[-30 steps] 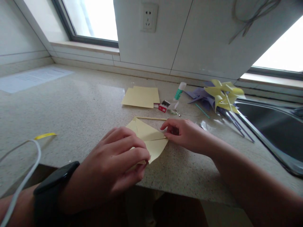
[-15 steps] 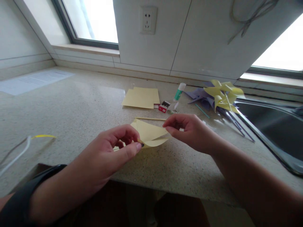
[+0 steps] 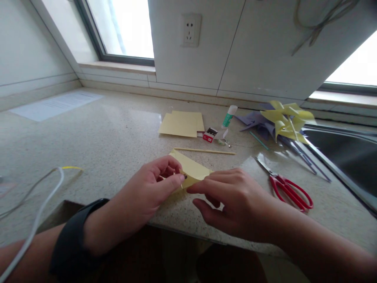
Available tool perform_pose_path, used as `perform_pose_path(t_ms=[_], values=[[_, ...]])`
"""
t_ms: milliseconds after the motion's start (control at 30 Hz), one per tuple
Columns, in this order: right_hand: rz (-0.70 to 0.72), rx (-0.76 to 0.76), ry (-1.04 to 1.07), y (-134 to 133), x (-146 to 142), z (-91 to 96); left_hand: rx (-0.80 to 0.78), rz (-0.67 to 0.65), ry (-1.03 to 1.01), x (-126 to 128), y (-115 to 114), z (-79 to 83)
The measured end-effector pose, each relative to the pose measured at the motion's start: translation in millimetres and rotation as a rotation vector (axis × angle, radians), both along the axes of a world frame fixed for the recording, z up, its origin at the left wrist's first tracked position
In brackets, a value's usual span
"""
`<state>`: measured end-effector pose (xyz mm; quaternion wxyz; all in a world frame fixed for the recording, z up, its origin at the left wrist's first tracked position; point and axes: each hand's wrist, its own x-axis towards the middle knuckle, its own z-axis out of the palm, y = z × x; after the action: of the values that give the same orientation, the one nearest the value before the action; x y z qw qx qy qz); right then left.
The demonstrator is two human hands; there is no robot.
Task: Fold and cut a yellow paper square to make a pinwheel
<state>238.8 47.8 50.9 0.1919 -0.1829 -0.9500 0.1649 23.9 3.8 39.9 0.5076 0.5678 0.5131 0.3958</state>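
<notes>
A piece of pale yellow paper (image 3: 191,164) with a curled edge lies partly under both hands near the counter's front. My left hand (image 3: 157,181) is closed on the paper, thumb and index finger pinching it beside a small dark piece (image 3: 185,176) that may be a pin. My right hand (image 3: 226,194) is open over the paper's right side, index finger reaching toward the pinch and thumb apart below. Its fingertips seem to touch the lower edge. Just behind the paper lies a thin wooden stick (image 3: 206,151).
Red-handled scissors (image 3: 290,192) lie to the right, beside the sink (image 3: 344,153). Farther back are yellow sheets (image 3: 179,124), a small red box (image 3: 209,134), a glue stick (image 3: 229,116) and finished pinwheels (image 3: 287,118). A white cable (image 3: 48,200) crosses the left.
My right hand has let go of the paper's right corner and moved down and left, closer to my left hand. My left hand keeps its pinch. The view shifted, bringing the scissors into sight.
</notes>
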Motion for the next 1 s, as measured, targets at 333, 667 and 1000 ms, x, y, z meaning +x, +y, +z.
perform_pose_path(t_ms=[333,667,1000], values=[[-0.170,-0.363,-0.100,-8.4,-4.6,-2.7,0.050,0.028,0.012,3.5,3.7,3.1],[0.004,-0.319,-0.147,-4.2,-5.8,1.0,0.038,-0.002,0.023,1.3,3.1,-0.2],[-0.410,-0.184,0.065,52.0,36.8,3.7,0.471,-0.171,0.459,-10.1,3.4,-8.5]])
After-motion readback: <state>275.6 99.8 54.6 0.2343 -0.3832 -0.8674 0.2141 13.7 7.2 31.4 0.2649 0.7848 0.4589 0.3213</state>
